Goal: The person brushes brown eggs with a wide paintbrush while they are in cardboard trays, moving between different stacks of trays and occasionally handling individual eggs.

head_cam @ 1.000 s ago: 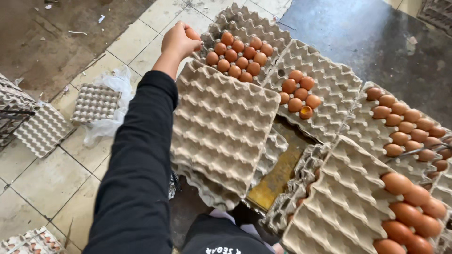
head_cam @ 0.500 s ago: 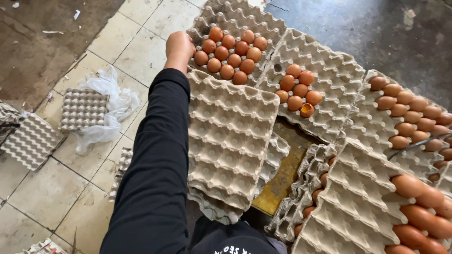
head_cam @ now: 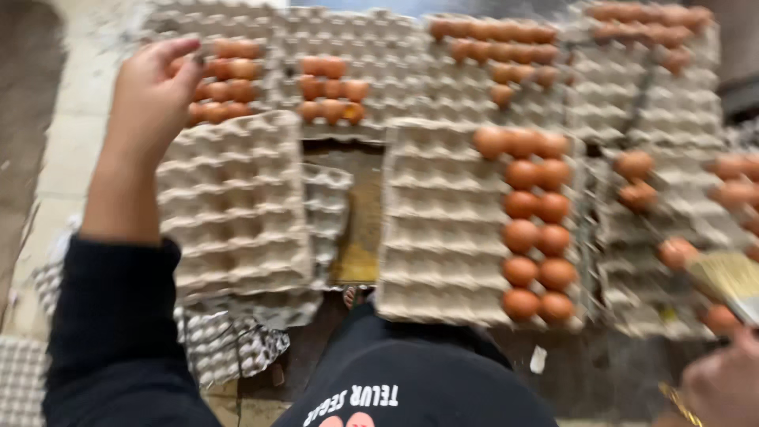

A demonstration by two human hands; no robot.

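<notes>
The left hand [head_cam: 154,87] is up over the far left of the spread, fingers loosely curled and a little apart, gripping nothing that shows. It hangs just above the upper corner of an empty egg tray [head_cam: 233,209], with a small cluster of brown eggs [head_cam: 225,91] right beside the fingertips. That tray is grey-beige moulded pulp, rough and fibrous, its surface a grid of rounded cups and blunt peaks, and it sits on a stack of similar trays. The eggs are smooth, oval, orange-brown, lined up in short rows in the tray behind.

Down in the lower right corner, the right hand [head_cam: 723,387] is only partly in the frame; it seems closed around a flat yellowish brush [head_cam: 731,277], though blur makes the grip hard to read.

More pulp trays cover the floor. The middle tray [head_cam: 443,229] carries a double column of eggs along its right side. A black sleeve [head_cam: 115,332] covers the left forearm. Everything is motion-blurred.
</notes>
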